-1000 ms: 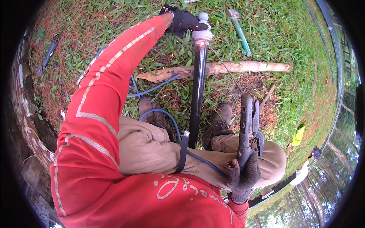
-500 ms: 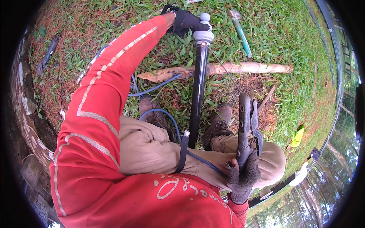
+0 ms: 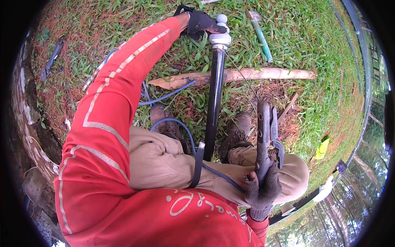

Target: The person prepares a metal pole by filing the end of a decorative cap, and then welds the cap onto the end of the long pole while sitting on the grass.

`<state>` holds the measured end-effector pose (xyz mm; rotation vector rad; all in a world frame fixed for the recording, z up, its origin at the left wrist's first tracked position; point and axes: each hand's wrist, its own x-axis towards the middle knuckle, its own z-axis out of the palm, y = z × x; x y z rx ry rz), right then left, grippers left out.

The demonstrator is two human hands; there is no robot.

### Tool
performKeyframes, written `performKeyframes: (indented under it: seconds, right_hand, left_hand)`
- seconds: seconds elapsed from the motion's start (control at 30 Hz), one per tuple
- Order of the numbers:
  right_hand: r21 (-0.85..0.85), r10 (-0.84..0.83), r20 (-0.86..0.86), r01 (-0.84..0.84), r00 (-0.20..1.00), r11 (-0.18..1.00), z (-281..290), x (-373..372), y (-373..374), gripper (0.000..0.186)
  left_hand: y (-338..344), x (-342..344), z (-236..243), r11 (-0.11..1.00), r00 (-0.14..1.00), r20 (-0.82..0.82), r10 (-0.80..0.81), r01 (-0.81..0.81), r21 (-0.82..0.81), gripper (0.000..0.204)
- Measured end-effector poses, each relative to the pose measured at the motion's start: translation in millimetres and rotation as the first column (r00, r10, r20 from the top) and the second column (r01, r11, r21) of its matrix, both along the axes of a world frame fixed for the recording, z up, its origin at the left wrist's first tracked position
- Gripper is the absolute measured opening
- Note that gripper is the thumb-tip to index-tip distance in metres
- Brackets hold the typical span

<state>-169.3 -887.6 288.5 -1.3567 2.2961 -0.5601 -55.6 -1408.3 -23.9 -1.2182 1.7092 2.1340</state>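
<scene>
A black post (image 3: 214, 99) slants away in front of me, topped by a white knobbed insulator (image 3: 220, 39). My left hand (image 3: 202, 25), in a dark glove, is closed on the insulator near its top. A thin wire (image 3: 242, 75) runs from the insulator's base down to the tip of dark metal pliers (image 3: 263, 136). Around their handles the fingers of my right hand (image 3: 264, 189) are wrapped, in a grey fingerless glove, above my right knee. Whether the jaws bite the wire is too small to tell.
A pale wooden stake (image 3: 247, 74) lies across the grass behind the post. Beyond it rests a hammer (image 3: 261, 37) with a green handle. A blue hose (image 3: 181, 123) loops by my boots. Another dark tool (image 3: 52, 59) lies far left; a yellow-green piece (image 3: 322, 148) lies right.
The pliers' tip has tilted very slightly to the left, and the wire's lower end with it. My left hand stays on the insulator.
</scene>
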Motion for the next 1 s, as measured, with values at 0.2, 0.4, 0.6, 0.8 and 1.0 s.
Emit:
performKeyframes:
  seconds: [0.2, 0.4, 0.6, 0.8, 1.0]
  right_hand:
    - [0.039, 0.001, -0.029, 0.000, 1.000, 0.999, -1, -1, 0, 0.069]
    - [0.091, -0.015, 0.015, 0.014, 1.000, 0.996, 2, -2, -3, 0.069]
    - [0.058, -0.033, -0.023, 0.035, 0.999, 0.998, 2, -1, 3, 0.071]
    - [0.074, -0.038, 0.007, 0.037, 0.999, 0.997, 2, -1, 0, 0.071]
    - [0.037, -0.011, -0.021, 0.011, 1.000, 0.999, 1, -1, -2, 0.071]
  left_hand:
    - [7, 2, 20, 0.987, 0.995, 0.056, -0.085, 0.092, -0.134, 0.067]
    - [12, 3, 42, 0.945, 0.970, 0.178, -0.166, 0.208, -0.253, 0.070]
    - [10, 4, 50, 0.925, 0.953, 0.236, -0.192, 0.255, -0.280, 0.074]
    - [14, 11, 39, 0.934, 0.980, 0.136, -0.143, 0.179, -0.309, 0.074]
    - [6, 2, 18, 0.964, 0.987, 0.103, -0.122, 0.143, -0.225, 0.072]
